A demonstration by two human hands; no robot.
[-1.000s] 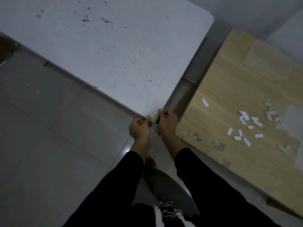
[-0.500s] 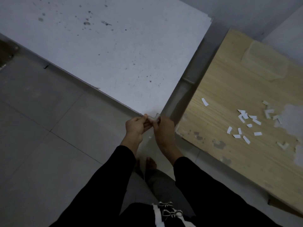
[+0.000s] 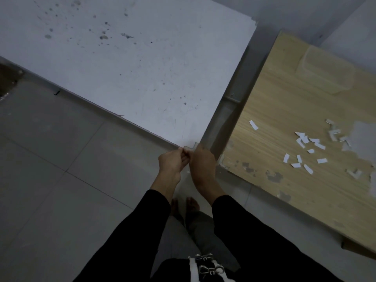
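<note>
A large white table point(image 3: 132, 68) with dark spots fills the upper left. At its near right corner sits a small pale corner piece point(image 3: 192, 147). My left hand point(image 3: 173, 161) pinches this piece from the left, fingers curled. My right hand point(image 3: 203, 161) grips it from the right, with its fingertips hidden behind the hand. Both hands meet just below the table corner, in black sleeves.
A worn wooden table point(image 3: 295, 119) stands to the right, across a narrow gap. Several small white paper strips point(image 3: 301, 151) lie scattered on it. Grey tiled floor point(image 3: 61, 169) spreads to the left and below. My bare feet point(image 3: 185, 206) show under the hands.
Both hands have drawn slightly back from the table corner toward me, staying together on the small piece. The view has shifted a little.
</note>
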